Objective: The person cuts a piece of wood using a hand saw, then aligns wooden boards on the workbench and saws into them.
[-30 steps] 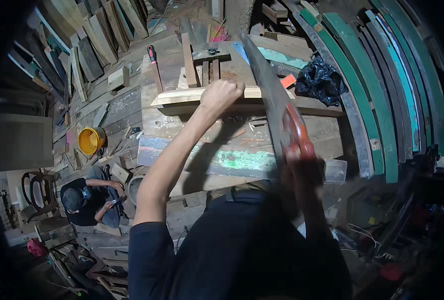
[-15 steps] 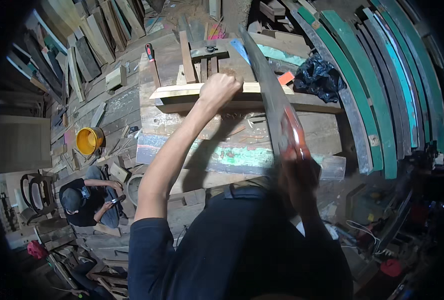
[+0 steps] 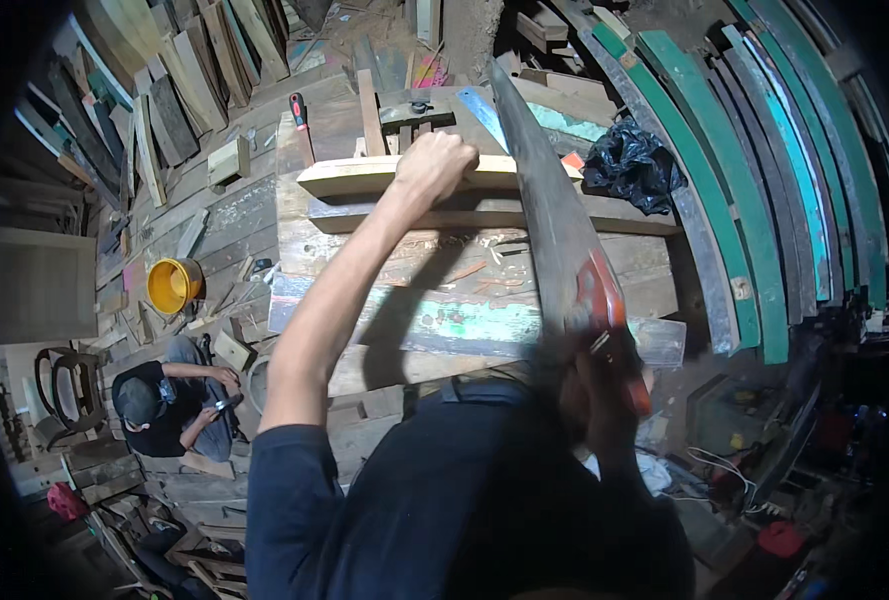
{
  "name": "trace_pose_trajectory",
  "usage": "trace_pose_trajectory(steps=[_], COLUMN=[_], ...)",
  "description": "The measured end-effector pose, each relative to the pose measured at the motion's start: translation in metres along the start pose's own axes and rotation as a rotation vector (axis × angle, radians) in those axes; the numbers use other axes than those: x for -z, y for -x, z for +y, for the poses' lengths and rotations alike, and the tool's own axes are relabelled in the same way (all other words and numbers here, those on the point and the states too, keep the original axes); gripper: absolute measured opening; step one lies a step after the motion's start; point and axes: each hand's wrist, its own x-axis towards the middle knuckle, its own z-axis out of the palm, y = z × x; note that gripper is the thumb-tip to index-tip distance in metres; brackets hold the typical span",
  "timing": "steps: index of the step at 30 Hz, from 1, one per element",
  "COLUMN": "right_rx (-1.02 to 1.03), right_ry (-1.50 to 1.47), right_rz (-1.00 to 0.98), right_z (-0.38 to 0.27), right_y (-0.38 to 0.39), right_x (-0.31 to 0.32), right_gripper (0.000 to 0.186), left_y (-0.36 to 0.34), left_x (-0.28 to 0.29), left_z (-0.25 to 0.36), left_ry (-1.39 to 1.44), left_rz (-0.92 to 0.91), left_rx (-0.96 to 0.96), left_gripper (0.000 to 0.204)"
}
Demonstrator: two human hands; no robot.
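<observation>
Worn wooden desk (image 3: 296, 238) before me: left hand (image 3: 438, 166) clasps a pale strip (image 3: 352, 177), right hand (image 3: 592, 376) a red-handled saw (image 3: 544, 190).

saw (image 3: 541, 200) btwn L hand (image 3: 434, 168) & bag (image 3: 632, 168) | bkt (image 3: 171, 288) L of bench (image 3: 636, 275)

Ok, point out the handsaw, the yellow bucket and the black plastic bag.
Handsaw (image 3: 554, 210), head view, on the middle of its blade.
Yellow bucket (image 3: 194, 278), head view, on its outer wall.
Black plastic bag (image 3: 631, 168), head view, on its crumpled middle.
</observation>
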Motion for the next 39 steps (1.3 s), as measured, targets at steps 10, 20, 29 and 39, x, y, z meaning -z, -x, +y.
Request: trace_pose_trajectory(steps=[10,20,29,39], right_rx=[0.073,0.275,0.195,0.246], right_ry=[0.124,0.365,0.444,0.290], right_rz=[-0.108,-0.180,-0.061,-0.113], right_z=[-0.074,-0.021,-0.058,-0.012], right_y=[-0.029,-0.059,-0.039,-0.007], right_x=[0.033,0.001,-0.002,0.029], right_gripper=[0.024,0.021,0.011,0.015], left_y=[-0.002,0.020,0.032,0.051], left_x=[-0.002,-0.052,-0.020,-0.003], left_z=[0.004,0.026,0.012,0.043], left_ry=[-0.097,-0.300,-0.218,-0.171], left_rz=[-0.036,0.000,0.043,-0.106], left_rx=[-0.045,-0.135,-0.171,-0.105], left_gripper=[0.006,0.020,0.029,0.036])
